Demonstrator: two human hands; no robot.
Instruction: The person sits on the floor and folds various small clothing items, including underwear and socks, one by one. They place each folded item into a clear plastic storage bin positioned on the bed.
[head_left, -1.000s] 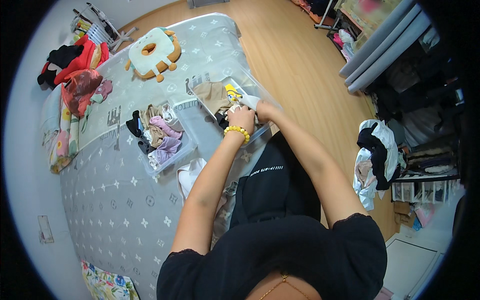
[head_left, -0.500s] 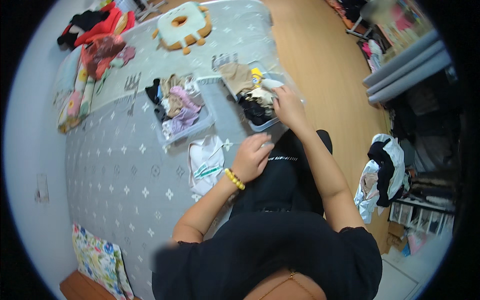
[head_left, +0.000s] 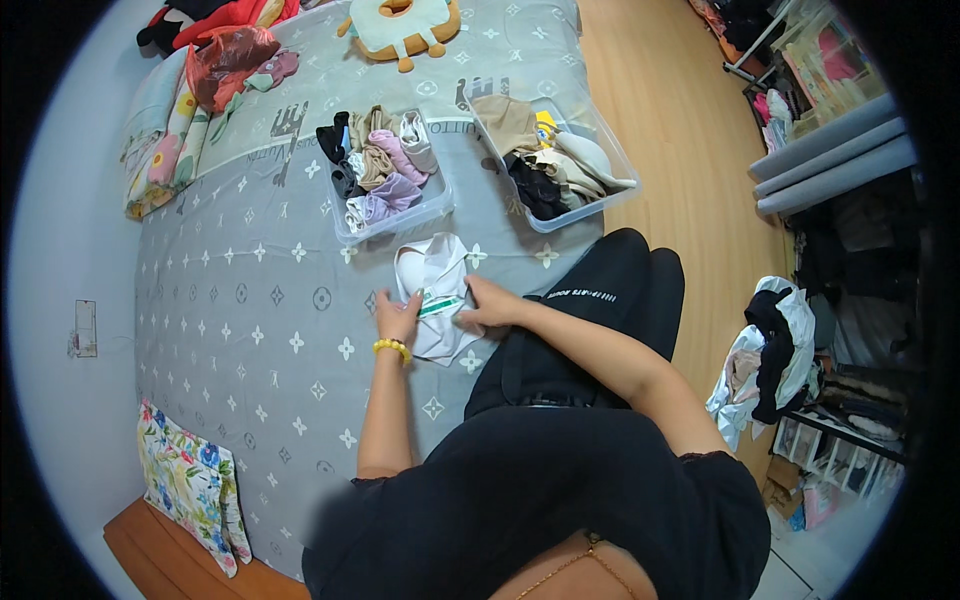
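Observation:
A white garment [head_left: 428,262] with a green and white strip across its middle lies on the grey bedspread [head_left: 300,385] in front of me. At its left edge is my left hand [head_left: 398,320], wearing a yellow beaded bracelet, with thumb and fingers apart. My right hand [head_left: 490,303] reaches its right edge, index finger stretched out and thumb apart. Both hands appear to touch the cloth without a firm grip. Beyond it stands a clear plastic box [head_left: 437,212] of rolled beige, purple, white and black garments. A second clear box [head_left: 603,208] holds a white bra [head_left: 588,158] and beige and black clothing.
A plush cushion [head_left: 400,32] lies at the far end of the bed. Folded blankets [head_left: 165,150] and a red plastic bag [head_left: 228,68] are at the far left. Wooden floor [head_left: 690,150] runs along the right, with a clothes pile [head_left: 768,345] by the shelves.
My right hand has left the right-hand box and come back to the white garment, leaving the bra there. My left hand has moved left to the garment's edge. The view has shifted.

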